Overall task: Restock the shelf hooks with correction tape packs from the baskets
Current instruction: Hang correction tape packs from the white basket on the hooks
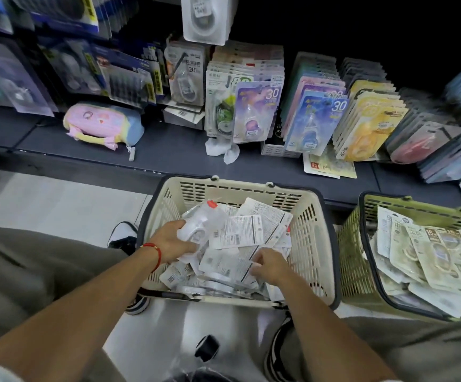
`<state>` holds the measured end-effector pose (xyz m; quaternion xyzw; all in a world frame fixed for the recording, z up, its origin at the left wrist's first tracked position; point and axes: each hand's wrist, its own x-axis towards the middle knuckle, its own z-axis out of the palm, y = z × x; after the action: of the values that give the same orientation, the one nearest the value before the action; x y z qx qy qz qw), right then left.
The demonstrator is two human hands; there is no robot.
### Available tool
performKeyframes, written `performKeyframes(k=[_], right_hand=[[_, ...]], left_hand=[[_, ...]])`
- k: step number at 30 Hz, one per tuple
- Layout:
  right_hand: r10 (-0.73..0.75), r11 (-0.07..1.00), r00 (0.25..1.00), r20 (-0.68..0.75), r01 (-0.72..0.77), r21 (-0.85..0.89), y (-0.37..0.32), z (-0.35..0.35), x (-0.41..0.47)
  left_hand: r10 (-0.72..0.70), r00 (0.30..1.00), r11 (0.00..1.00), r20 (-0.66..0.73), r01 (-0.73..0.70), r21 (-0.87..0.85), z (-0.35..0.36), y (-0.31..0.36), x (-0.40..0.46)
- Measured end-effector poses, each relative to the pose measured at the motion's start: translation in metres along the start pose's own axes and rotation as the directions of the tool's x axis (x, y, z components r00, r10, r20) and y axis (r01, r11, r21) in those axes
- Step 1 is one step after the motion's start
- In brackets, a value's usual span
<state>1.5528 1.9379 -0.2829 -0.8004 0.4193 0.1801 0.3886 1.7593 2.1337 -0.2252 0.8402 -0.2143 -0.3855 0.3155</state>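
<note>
On a pale tiled shop floor before a dark bottom shelf, a cream basket holds loose correction tape packs. The left hand grips a clear pack; the right hand pinches another pack's edge. A green basket sits just beside it.

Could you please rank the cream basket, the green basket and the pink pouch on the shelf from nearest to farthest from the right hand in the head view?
1. Cream basket: the right hand is inside it.
2. Green basket: beside it, to the right.
3. Pink pouch: far left, up on the shelf.
</note>
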Motion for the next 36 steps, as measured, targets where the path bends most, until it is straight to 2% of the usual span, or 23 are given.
performKeyframes(k=[2,6,9,12,16,19,20,21,22,23,24,25,26,28,32,36], right_hand=[[-0.028,0.998,0.999,-0.02,0.029,0.051,0.0,0.005,0.001],[-0.072,0.953,0.995,-0.07,0.09,0.289,-0.015,-0.027,-0.004],[-0.095,0.84,0.992,-0.083,0.125,0.527,-0.036,-0.056,-0.012],[-0.149,0.65,0.989,-0.004,0.101,0.753,-0.054,-0.07,-0.019],[0.026,0.365,0.997,0.071,-0.075,0.928,-0.058,-0.07,-0.015],[0.029,0.072,0.986,0.163,-0.165,0.984,-0.058,-0.062,-0.007],[0.033,0.022,0.987,0.155,-0.156,0.988,-0.058,-0.058,-0.003],[0.061,0.067,0.991,0.119,-0.123,0.99,-0.056,-0.054,0.003],[0.138,0.232,0.989,0.043,-0.075,0.97,-0.051,-0.049,0.009],[0.231,0.47,0.971,-0.068,-0.05,0.881,-0.044,-0.044,0.016],[0.289,0.689,0.939,-0.187,-0.068,0.722,-0.036,-0.038,0.021],[0.298,0.812,0.922,-0.247,-0.109,0.573,-0.03,-0.033,0.025],[0.291,0.856,0.928,-0.23,-0.146,0.496,-0.026,-0.028,0.029],[0.268,0.852,0.95,-0.158,-0.157,0.499,-0.022,-0.016,0.032],[0.174,0.856,0.958,-0.229,-0.032,0.515,-0.029,-0.007,0.031],[0.002,0.796,0.981,-0.194,0.116,0.594,-0.045,-0.028,0.02]], left_hand=[[0.017,0.999,0.999,-0.032,-0.019,-0.041,0.001,-0.002,0.002],[0.105,0.988,0.99,-0.116,-0.115,-0.085,0.0,0.003,0.005],[0.213,0.976,0.977,-0.044,-0.213,0.003,0.009,0.014,0.001],[0.25,0.964,0.968,0.093,-0.252,0.003,0.027,0.022,-0.004],[0.213,0.96,0.97,0.181,-0.186,-0.157,0.031,0.027,-0.012],[0.227,0.965,0.96,0.132,-0.199,-0.199,0.033,0.025,-0.013],[0.206,0.974,0.96,0.091,-0.184,-0.211,0.033,0.024,-0.012],[0.173,0.983,0.959,0.06,-0.154,-0.237,0.033,0.023,-0.011],[0.132,0.99,0.956,0.04,-0.116,-0.27,0.032,0.022,-0.011],[0.089,0.996,0.949,0.023,-0.078,-0.305,0.029,0.02,-0.01],[0.048,0.999,0.939,0.009,-0.042,-0.342,0.026,0.018,-0.009],[0.01,1.0,0.923,0.002,-0.008,-0.384,0.022,0.015,-0.008],[-0.022,1.0,0.903,0.0,0.02,-0.429,0.018,0.013,-0.007],[-0.071,0.997,0.864,0.003,0.063,-0.5,0.013,0.009,-0.006],[-0.101,0.994,0.851,-0.047,0.062,-0.522,0.008,0.005,-0.003],[-0.071,0.99,0.881,-0.124,0.004,-0.474,0.006,0.007,0.003]])
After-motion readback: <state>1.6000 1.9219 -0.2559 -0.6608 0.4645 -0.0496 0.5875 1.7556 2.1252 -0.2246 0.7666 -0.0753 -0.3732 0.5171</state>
